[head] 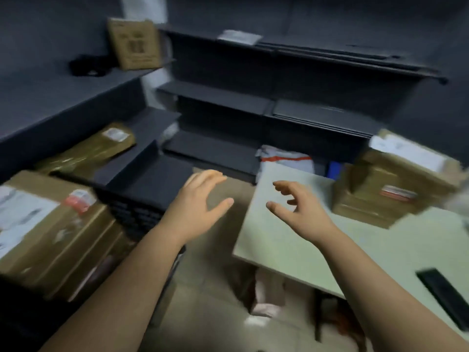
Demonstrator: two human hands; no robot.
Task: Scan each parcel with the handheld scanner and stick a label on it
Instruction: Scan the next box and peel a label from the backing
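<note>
Both bare forearms are filling the bottom of the head view. The left hand [200,196] is hovering over the gap between the shelves [215,97] and the worktop [291,240], and the right hand [297,209] is hovering above the worktop's near-left corner. Each grip is standing open, with fingers spread and loosely curved and nothing held. The palms are facing each other, probably shaping for a two-handed lift of a box, though I cannot tell which one.

Parcels are sitting all round. A large carton [50,232] is lying at the near left, in matt brown cardboard with a white printed sheet and a red-and-white sticker on top. Behind it a long parcel [88,151], wrapped in glossy brown tape, is lying along a shelf with a small white label at its far end. A taped box [390,184], crinkled and shiny, is resting on the far right of the worktop under a white sheet, probably staged there for scanning. An upright box [134,44] is standing on the upper left shelf. A soft white-and-orange mailer bag [284,158] is slumping beyond the worktop's far edge.

No scanner is showing plainly. A flat dark slab [444,293] is lying by the worktop's near right edge, too blurred to identify. The worktop is looking smooth, pale and square-edged, and the shelves are looking dark and matt.
</note>
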